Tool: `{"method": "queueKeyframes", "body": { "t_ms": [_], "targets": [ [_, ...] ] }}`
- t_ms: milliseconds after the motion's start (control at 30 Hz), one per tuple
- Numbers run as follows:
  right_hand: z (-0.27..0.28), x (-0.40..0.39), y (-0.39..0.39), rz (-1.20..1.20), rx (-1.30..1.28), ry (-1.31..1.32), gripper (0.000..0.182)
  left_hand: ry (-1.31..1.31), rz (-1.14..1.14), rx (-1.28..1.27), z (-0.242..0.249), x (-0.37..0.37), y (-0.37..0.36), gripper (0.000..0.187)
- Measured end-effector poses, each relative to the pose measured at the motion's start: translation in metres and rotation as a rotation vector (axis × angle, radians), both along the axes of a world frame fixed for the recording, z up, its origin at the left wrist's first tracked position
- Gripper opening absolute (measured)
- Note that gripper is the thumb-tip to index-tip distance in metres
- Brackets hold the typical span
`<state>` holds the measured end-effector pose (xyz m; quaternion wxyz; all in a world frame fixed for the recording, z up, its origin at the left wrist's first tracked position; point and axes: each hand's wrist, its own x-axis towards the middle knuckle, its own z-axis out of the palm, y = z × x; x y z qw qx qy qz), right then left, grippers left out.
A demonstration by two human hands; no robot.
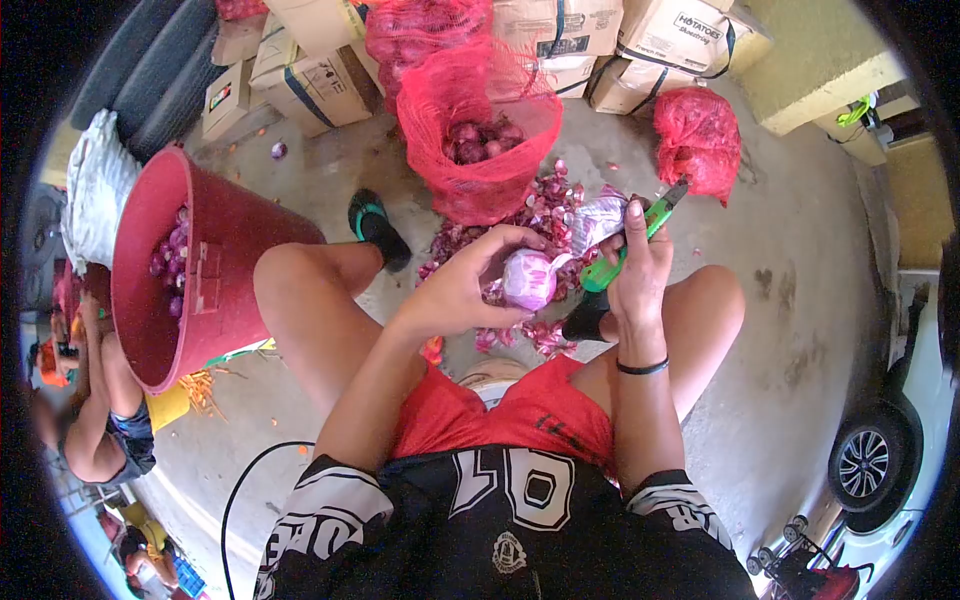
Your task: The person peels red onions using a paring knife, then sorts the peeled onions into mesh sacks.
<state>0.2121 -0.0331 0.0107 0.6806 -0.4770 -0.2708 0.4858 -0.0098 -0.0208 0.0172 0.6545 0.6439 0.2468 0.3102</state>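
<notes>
Cupping a round purple-and-white onion [530, 280] at mid-frame, the left hand [460, 287] curls around it; right of centre, the right hand [641, 268] grips a green-handled utility knife [657, 215] beside loose papery purple-white skin [598, 222]. A slick onion could slip; a careless inward turn could nick the left hand.

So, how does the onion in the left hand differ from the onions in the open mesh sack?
The held onion is pale purple and white; the sack onions are dark reddish-purple. The held onion looks at least partly peeled; the sack onions appear unpeeled. Both look roundish.
</notes>
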Motion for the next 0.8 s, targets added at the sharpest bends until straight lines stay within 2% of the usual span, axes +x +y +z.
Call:
{"method": "queueKeyframes", "body": {
  "t_ms": [167, 267, 467, 567, 667, 800],
  "targets": [
    [-0.004, -0.001, 0.005, -0.04, -0.044, -0.053, 0.021, -0.286, -0.072, -0.194, -0.003, -0.001, -0.004, 0.073],
    [-0.013, 0.001, 0.007, -0.044, -0.067, -0.105, 0.023, -0.314, -0.001, -0.266, 0.005, -0.002, -0.008, 0.079],
    [-0.023, -0.001, 0.012, -0.122, -0.109, -0.27, 0.026, -0.352, 0.003, -0.173, 0.003, -0.011, -0.005, 0.074],
    [-0.022, -0.001, 0.014, -0.14, -0.092, -0.245, 0.025, -0.318, 0.129, -0.289, -0.008, -0.014, -0.007, 0.072],
    [-0.012, 0.002, 0.012, -0.15, -0.04, -0.25, 0.023, -0.617, 0.069, -0.621, -0.009, -0.017, -0.006, 0.073],
    [-0.006, 0.007, 0.013, -0.232, -0.044, -0.272, 0.023, -0.657, 0.064, -0.639, -0.017, -0.008, -0.002, 0.075]
  ]
}}
